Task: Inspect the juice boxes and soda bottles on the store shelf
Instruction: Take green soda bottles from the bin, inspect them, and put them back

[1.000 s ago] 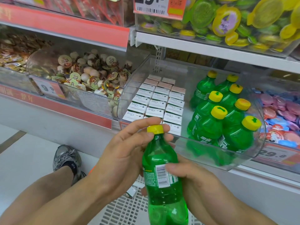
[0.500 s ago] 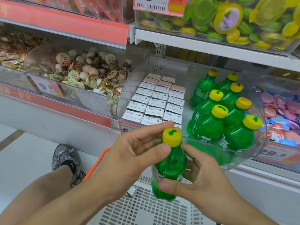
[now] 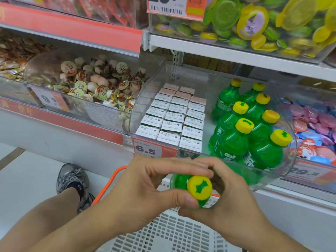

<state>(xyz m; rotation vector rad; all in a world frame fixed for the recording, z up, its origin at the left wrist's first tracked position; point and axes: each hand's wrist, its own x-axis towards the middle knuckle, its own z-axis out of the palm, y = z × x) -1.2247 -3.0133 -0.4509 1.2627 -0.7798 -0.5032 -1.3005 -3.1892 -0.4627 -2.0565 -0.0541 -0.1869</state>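
A small green soda bottle (image 3: 199, 187) with a yellow cap points its cap at the camera, low in the middle. My left hand (image 3: 145, 190) pinches it near the cap between thumb and fingers. My right hand (image 3: 231, 202) grips its body from the right and below. Most of the bottle is hidden by my hands. Behind them, a clear plastic bin (image 3: 283, 171) on the shelf holds several white juice boxes (image 3: 172, 120) in rows on the left and several green soda bottles (image 3: 241, 131) with yellow caps on the right.
A clear bin of wrapped sweets (image 3: 101, 88) stands to the left, a bin of pink and blue discs (image 3: 312, 124) to the right, more candy bins on the shelf above. A white perforated basket with an orange handle (image 3: 109, 186) sits below my hands. My shoe (image 3: 72, 180) rests on the floor.
The bottle has tipped from upright to cap-first toward the camera and dropped lower. My left hand shifted its thumb under the cap; my right hand moved down round the body.
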